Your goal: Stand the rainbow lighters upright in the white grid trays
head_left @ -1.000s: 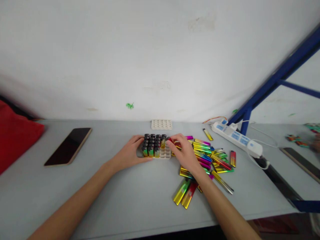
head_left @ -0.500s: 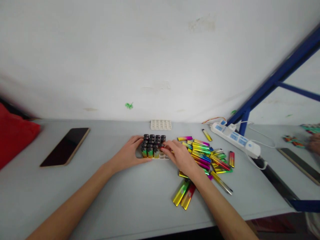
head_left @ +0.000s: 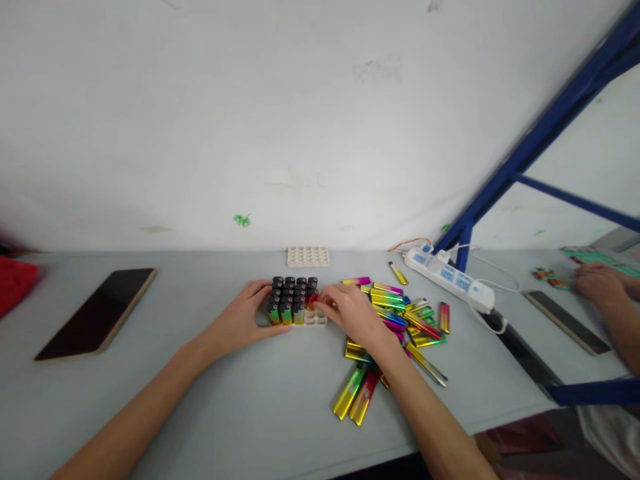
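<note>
Nearest the front edge of the grey tabletop (head_left: pixel 240 413), a green-and-gold metallic lighter (head_left: pixel 350 392) and a red-and-gold metallic lighter (head_left: pixel 364 398) are lying side by side. Behind them a loose heap of shiny multicoloured lighters (head_left: pixel 393 303) is spreading to the right, partly under the right forearm.

Centre: a shallow white tray with round sockets (head_left: pixel 315 320) is holding close columns of upright black-topped lighters (head_left: pixel 286 310); bare sockets are showing at its front right. The left hand (head_left: pixel 251 312) is curving around the tray's left end, thumb and fingers spreading wide, thumb lying along the front edge; how firmly it is pressing, cannot tell. The right hand (head_left: pixel 345 308) is pinching narrowly on a red lighter (head_left: pixel 312 301) in the right-hand column; its base is partly hidden, seating cannot be told.

Left, a flat black slab with a pale gold edge (head_left: pixel 100 313) is lying well apart. Farther back, a second white socketed tray (head_left: pixel 308 257) is resting near the white wall (head_left: pixel 300 120). To its right, a white power strip (head_left: pixel 450 277) is lying beside a blue metal frame (head_left: pixel 520 157). Beyond the frame, another person's hand (head_left: pixel 597 277) is resting near small coloured pieces (head_left: pixel 550 277).
</note>
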`<act>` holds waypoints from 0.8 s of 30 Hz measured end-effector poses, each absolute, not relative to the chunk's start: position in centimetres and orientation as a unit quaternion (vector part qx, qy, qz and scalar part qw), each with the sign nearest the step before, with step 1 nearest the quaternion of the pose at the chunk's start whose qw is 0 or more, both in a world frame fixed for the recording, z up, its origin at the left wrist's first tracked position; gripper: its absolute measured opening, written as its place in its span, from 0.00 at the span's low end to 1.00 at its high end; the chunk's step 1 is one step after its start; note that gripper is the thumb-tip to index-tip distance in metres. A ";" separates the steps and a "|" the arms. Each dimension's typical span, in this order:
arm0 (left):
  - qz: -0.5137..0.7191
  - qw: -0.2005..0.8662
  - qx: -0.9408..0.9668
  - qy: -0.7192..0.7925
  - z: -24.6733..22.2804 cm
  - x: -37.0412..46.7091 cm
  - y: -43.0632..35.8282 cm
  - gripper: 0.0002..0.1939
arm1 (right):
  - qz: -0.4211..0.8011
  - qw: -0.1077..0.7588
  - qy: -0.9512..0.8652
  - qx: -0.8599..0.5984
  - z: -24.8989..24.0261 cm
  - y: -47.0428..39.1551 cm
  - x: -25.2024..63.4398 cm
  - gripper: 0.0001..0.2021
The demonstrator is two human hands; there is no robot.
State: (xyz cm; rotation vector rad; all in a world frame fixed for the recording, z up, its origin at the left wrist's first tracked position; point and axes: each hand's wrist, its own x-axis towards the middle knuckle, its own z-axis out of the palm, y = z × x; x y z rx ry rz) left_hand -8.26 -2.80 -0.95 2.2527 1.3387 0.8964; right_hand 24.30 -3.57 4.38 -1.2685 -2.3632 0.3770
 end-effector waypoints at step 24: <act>0.318 0.178 0.812 0.456 -1.1 -8.2 -3.5 0.37 | 0.115 0.251 -0.826 -0.491 3.6 2.5 31.1 0.13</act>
